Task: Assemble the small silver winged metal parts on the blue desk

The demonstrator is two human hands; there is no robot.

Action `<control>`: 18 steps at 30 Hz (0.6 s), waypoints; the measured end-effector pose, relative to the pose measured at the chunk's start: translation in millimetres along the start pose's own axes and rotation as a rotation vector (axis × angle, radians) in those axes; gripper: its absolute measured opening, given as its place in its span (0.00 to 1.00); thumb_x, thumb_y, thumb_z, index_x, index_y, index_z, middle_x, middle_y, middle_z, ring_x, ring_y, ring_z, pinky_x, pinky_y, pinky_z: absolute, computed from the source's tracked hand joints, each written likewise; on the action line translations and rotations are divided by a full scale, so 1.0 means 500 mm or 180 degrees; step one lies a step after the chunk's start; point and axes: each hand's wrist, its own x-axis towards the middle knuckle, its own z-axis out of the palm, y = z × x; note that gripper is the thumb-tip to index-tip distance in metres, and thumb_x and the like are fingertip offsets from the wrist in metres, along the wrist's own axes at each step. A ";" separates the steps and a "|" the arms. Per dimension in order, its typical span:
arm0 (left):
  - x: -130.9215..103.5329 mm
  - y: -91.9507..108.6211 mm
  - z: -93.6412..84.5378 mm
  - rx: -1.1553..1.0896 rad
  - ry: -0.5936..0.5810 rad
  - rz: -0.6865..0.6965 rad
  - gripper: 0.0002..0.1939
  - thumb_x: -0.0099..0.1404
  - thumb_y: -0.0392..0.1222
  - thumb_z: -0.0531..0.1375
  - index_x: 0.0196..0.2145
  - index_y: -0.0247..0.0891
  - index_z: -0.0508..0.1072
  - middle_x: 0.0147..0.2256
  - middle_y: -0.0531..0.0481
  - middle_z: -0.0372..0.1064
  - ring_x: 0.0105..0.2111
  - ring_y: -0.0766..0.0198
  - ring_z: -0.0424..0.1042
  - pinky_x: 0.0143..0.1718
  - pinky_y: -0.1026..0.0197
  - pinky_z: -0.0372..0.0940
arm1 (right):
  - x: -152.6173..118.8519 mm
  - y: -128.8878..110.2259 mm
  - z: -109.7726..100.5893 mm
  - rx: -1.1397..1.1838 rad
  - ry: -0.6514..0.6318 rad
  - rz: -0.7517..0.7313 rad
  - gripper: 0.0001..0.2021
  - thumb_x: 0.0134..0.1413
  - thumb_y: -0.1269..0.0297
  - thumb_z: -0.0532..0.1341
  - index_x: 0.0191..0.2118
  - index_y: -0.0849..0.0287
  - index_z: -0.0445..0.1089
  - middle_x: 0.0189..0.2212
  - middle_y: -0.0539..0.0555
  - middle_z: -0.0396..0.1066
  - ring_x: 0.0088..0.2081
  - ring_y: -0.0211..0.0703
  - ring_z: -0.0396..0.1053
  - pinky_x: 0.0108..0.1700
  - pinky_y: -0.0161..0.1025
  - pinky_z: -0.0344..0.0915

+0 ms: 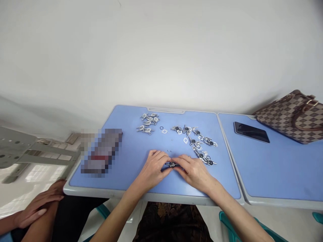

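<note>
Left hand (154, 165) and right hand (195, 170) pinch one fitting (172, 164).
Black-disc fittings (193, 141) lie right of centre; plain fittings (149, 123), seemingly not done, left of centre.

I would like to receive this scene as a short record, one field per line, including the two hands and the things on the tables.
left hand: fingertips at a small metal part
right hand: fingertips at the same part, from the other side
far group: metal pieces, no black caps seen
right group: pieces with round black caps
right table: dark phone, checkered bag beside it
left end: pixelated object, identity unclear
nearby: another person's hand, below table level
</note>
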 end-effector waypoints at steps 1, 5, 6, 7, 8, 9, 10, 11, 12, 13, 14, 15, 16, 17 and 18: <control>0.000 0.000 -0.001 -0.0012 0.0005 -0.0014 0.04 0.65 0.38 0.62 0.38 0.41 0.70 0.38 0.53 0.72 0.40 0.60 0.68 0.47 0.53 0.54 | -0.001 0.002 -0.003 0.0093 0.0050 0.0068 0.13 0.67 0.64 0.55 0.53 0.59 0.68 0.42 0.56 0.75 0.36 0.42 0.75 0.33 0.37 0.69; -0.001 0.002 -0.003 -0.0043 0.0048 -0.0021 0.05 0.65 0.40 0.62 0.39 0.41 0.70 0.38 0.52 0.72 0.40 0.60 0.68 0.47 0.53 0.54 | -0.011 0.014 -0.016 0.0193 0.0293 0.0295 0.11 0.67 0.64 0.56 0.50 0.59 0.70 0.40 0.55 0.75 0.32 0.39 0.73 0.32 0.36 0.67; -0.001 0.003 -0.003 -0.0047 0.0053 -0.0010 0.05 0.66 0.41 0.62 0.39 0.41 0.70 0.38 0.52 0.73 0.39 0.60 0.68 0.47 0.53 0.54 | -0.015 0.017 -0.018 0.0144 0.0289 0.0305 0.10 0.67 0.64 0.55 0.48 0.60 0.71 0.38 0.55 0.75 0.30 0.38 0.73 0.31 0.35 0.66; 0.000 0.005 -0.003 -0.0046 0.0052 0.0004 0.05 0.66 0.41 0.62 0.39 0.41 0.70 0.38 0.52 0.72 0.39 0.60 0.68 0.47 0.53 0.54 | -0.019 0.018 -0.020 0.0067 0.0243 0.0296 0.09 0.67 0.65 0.55 0.46 0.60 0.71 0.37 0.54 0.75 0.30 0.38 0.72 0.30 0.35 0.65; 0.001 0.006 -0.002 -0.0042 0.0044 0.0020 0.04 0.66 0.41 0.61 0.39 0.41 0.70 0.38 0.52 0.72 0.39 0.60 0.68 0.47 0.53 0.54 | -0.023 0.018 -0.021 -0.0031 0.0167 0.0279 0.10 0.68 0.65 0.55 0.45 0.59 0.72 0.36 0.54 0.75 0.29 0.38 0.72 0.29 0.35 0.63; 0.003 0.008 -0.002 -0.0035 0.0028 0.0042 0.04 0.66 0.41 0.61 0.39 0.41 0.70 0.38 0.52 0.72 0.39 0.60 0.68 0.48 0.53 0.54 | -0.028 0.017 -0.021 -0.0147 0.0083 0.0260 0.10 0.68 0.65 0.54 0.44 0.59 0.72 0.35 0.53 0.74 0.28 0.38 0.72 0.28 0.36 0.62; 0.004 0.010 -0.001 -0.0024 0.0011 0.0062 0.04 0.66 0.40 0.61 0.39 0.41 0.70 0.38 0.52 0.72 0.39 0.60 0.68 0.48 0.53 0.54 | -0.032 0.016 -0.020 -0.0270 0.0001 0.0243 0.10 0.68 0.65 0.54 0.43 0.59 0.72 0.34 0.53 0.74 0.27 0.38 0.71 0.27 0.36 0.60; 0.006 0.011 0.001 -0.0007 -0.0005 0.0080 0.04 0.66 0.40 0.61 0.39 0.41 0.70 0.38 0.51 0.72 0.39 0.60 0.68 0.48 0.53 0.54 | -0.035 0.013 -0.018 -0.0394 -0.0071 0.0233 0.11 0.68 0.65 0.53 0.42 0.59 0.72 0.33 0.53 0.73 0.26 0.38 0.70 0.26 0.36 0.59; 0.007 0.012 0.002 0.0016 -0.0018 0.0092 0.03 0.66 0.39 0.61 0.39 0.41 0.70 0.38 0.51 0.72 0.39 0.60 0.68 0.48 0.53 0.54 | -0.038 0.010 -0.016 -0.0509 -0.0132 0.0228 0.11 0.68 0.65 0.53 0.41 0.60 0.73 0.32 0.53 0.73 0.25 0.38 0.70 0.25 0.37 0.57; 0.008 0.013 0.004 0.0041 -0.0026 0.0100 0.03 0.67 0.39 0.60 0.39 0.41 0.70 0.38 0.51 0.72 0.39 0.60 0.68 0.48 0.52 0.54 | -0.039 0.007 -0.012 -0.0606 -0.0190 0.0227 0.12 0.68 0.65 0.53 0.40 0.60 0.73 0.31 0.53 0.73 0.24 0.38 0.69 0.25 0.37 0.56; 0.009 0.013 0.005 0.0064 -0.0031 0.0105 0.03 0.67 0.39 0.60 0.39 0.40 0.70 0.38 0.51 0.72 0.39 0.60 0.68 0.48 0.52 0.54 | -0.039 0.005 -0.009 -0.0686 -0.0237 0.0231 0.12 0.68 0.65 0.53 0.39 0.60 0.73 0.31 0.53 0.72 0.24 0.38 0.68 0.25 0.38 0.55; 0.009 0.012 0.006 0.0082 -0.0037 0.0107 0.02 0.67 0.39 0.59 0.39 0.40 0.70 0.38 0.51 0.72 0.40 0.60 0.68 0.48 0.52 0.54 | -0.037 0.002 -0.006 -0.0747 -0.0273 0.0231 0.12 0.68 0.66 0.53 0.38 0.60 0.73 0.30 0.53 0.72 0.23 0.38 0.68 0.24 0.38 0.54; 0.008 0.012 0.007 0.0090 -0.0045 0.0108 0.02 0.68 0.39 0.59 0.39 0.41 0.70 0.38 0.51 0.72 0.40 0.60 0.68 0.48 0.52 0.54 | -0.036 0.000 -0.003 -0.0791 -0.0294 0.0230 0.11 0.67 0.66 0.53 0.37 0.60 0.72 0.29 0.52 0.71 0.23 0.38 0.67 0.24 0.39 0.53; 0.008 0.011 0.008 0.0092 -0.0056 0.0110 0.02 0.68 0.39 0.59 0.39 0.41 0.70 0.38 0.51 0.72 0.40 0.60 0.68 0.48 0.52 0.54 | -0.034 -0.001 -0.001 -0.0816 -0.0307 0.0227 0.11 0.67 0.67 0.54 0.36 0.60 0.72 0.29 0.52 0.71 0.23 0.38 0.67 0.24 0.39 0.52; 0.008 0.010 0.008 0.0093 -0.0069 0.0109 0.02 0.68 0.39 0.58 0.39 0.41 0.70 0.38 0.51 0.72 0.40 0.60 0.68 0.48 0.52 0.54 | -0.031 -0.002 0.000 -0.0824 -0.0317 0.0217 0.10 0.66 0.67 0.54 0.36 0.60 0.72 0.29 0.52 0.71 0.23 0.39 0.67 0.24 0.39 0.52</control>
